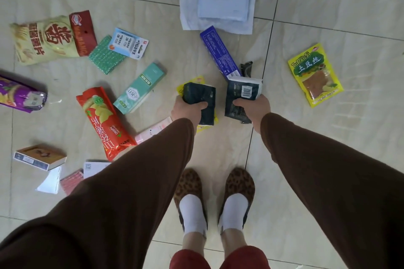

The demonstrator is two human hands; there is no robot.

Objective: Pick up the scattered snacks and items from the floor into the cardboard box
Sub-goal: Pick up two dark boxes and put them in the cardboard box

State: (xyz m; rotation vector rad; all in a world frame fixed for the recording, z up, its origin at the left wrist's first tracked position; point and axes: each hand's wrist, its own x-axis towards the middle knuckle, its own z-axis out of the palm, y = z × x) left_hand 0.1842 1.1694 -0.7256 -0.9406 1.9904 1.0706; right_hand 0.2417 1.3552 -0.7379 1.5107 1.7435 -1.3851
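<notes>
— While both of my arms hang down over the tiles, what am I carrying?

— One pack each. My left hand (pixel 185 108) has thumb and fingers curled round a dark blue soft packet (pixel 200 102); my right hand (pixel 254 108) clamps a second dark blue packet with a white barcode label (pixel 242 96). I judge I hold them by the near ends so both go to the box in one trip.

— And the cardboard box?

— Out of sight from the head camera; I cannot tell which way it lies.

— What lies underneath?

— A yellow snack sachet (pixel 203 126) shows under the left pack, and a long blue carton (pixel 219 51) runs up from beside the right one toward a white plastic mailer bag (pixel 218 4).

— Where is there room to move?

— The right side is mostly bare beige tile floor (pixel 328 159), apart from a yellow potato-strip pouch (pixel 314 75). My left is crowded: a red crisp tube bag (pixel 103 120), a teal and white slim box (pixel 140 88) and a pale yellow chip bag (pixel 43 40) lie close together, so I'd step carefully there. My leopard-print slippers (pixel 214 185) stand on open tile.
</notes>
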